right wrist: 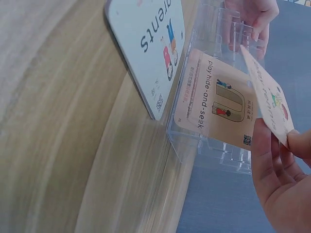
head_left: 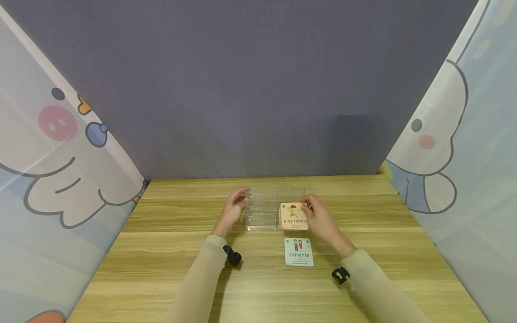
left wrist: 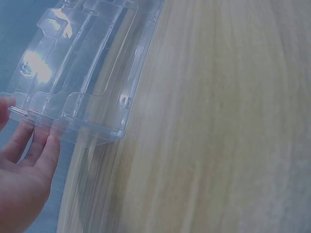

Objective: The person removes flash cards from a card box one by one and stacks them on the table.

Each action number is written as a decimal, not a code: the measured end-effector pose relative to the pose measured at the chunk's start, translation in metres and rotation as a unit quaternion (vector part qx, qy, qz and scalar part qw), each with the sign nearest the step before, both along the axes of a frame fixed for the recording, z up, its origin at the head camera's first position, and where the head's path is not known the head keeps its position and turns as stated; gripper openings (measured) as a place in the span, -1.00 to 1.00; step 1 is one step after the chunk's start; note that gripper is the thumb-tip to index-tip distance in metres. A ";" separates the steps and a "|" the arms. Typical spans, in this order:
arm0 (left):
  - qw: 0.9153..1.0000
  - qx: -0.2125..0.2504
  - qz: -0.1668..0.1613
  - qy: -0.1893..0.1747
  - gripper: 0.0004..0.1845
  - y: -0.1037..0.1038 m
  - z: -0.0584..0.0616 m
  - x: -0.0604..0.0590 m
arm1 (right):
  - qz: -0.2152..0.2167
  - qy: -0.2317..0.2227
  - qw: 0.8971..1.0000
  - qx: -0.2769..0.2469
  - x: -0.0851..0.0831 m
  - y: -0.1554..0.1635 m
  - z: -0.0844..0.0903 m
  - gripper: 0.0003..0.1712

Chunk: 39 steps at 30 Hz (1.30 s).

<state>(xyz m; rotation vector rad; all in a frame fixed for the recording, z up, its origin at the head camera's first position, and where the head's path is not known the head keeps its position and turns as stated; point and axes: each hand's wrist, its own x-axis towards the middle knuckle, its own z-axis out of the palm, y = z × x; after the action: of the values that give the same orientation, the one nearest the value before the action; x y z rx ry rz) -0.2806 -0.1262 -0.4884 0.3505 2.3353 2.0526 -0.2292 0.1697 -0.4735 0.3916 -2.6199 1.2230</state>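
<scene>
A clear plastic tiered card holder [head_left: 264, 211] stands at the middle of the wooden table [head_left: 169, 251]. My left hand [head_left: 241, 198] holds its left end between thumb and fingers [left wrist: 36, 143]. My right hand [head_left: 310, 208] pinches an orange "play tennis" card [head_left: 294, 216] by its right edge, over the right side of the holder. In the right wrist view this card [right wrist: 265, 97] is tilted above a "play hide-and-seek" card [right wrist: 216, 102] that stands in the holder [right wrist: 194, 145]. A pale blue "parents" card [head_left: 299, 252] lies flat on the table just in front of the holder.
A dark grey wall [head_left: 258, 89] rises behind the table. Cartoon-printed curtains [head_left: 52, 148] close in both sides. Each wrist carries a small black camera [head_left: 233, 256]. Bare table shows to the left, right and front of the holder.
</scene>
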 end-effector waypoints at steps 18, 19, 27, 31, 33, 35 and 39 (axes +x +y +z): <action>0.999 0.002 0.036 0.008 -0.62 0.002 -0.023 -0.012 | 0.006 -0.042 0.996 -0.073 0.004 0.003 0.003 -0.80; 0.999 0.002 0.036 0.009 -0.62 0.002 -0.023 -0.012 | 0.006 -0.051 0.995 -0.080 0.005 0.003 0.004 -0.80; 0.999 0.010 0.034 0.015 -0.63 0.001 -0.023 -0.013 | 0.012 -0.080 0.991 -0.104 0.006 0.004 0.009 -0.78; 0.999 0.003 0.037 0.019 -0.63 0.001 -0.024 -0.014 | 0.013 -0.091 0.989 -0.112 0.007 0.004 0.011 -0.77; 0.999 0.002 0.038 0.020 -0.63 0.001 -0.024 -0.014 | 0.015 -0.097 0.988 -0.117 0.009 0.003 0.012 -0.78; 0.999 0.003 0.040 0.020 -0.63 0.001 -0.025 -0.014 | 0.016 -0.102 0.987 -0.123 0.010 0.003 0.014 -0.78; 0.999 0.007 0.041 0.015 -0.64 0.001 -0.025 -0.015 | 0.017 -0.111 0.984 -0.136 0.013 0.003 0.016 -0.78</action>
<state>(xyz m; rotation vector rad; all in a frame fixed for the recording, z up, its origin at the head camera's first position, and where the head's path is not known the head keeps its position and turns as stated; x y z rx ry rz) -0.2955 -0.1249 -0.5136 0.2939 2.3923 2.1141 -0.2166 0.1725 -0.4575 0.2637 -2.5781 1.6978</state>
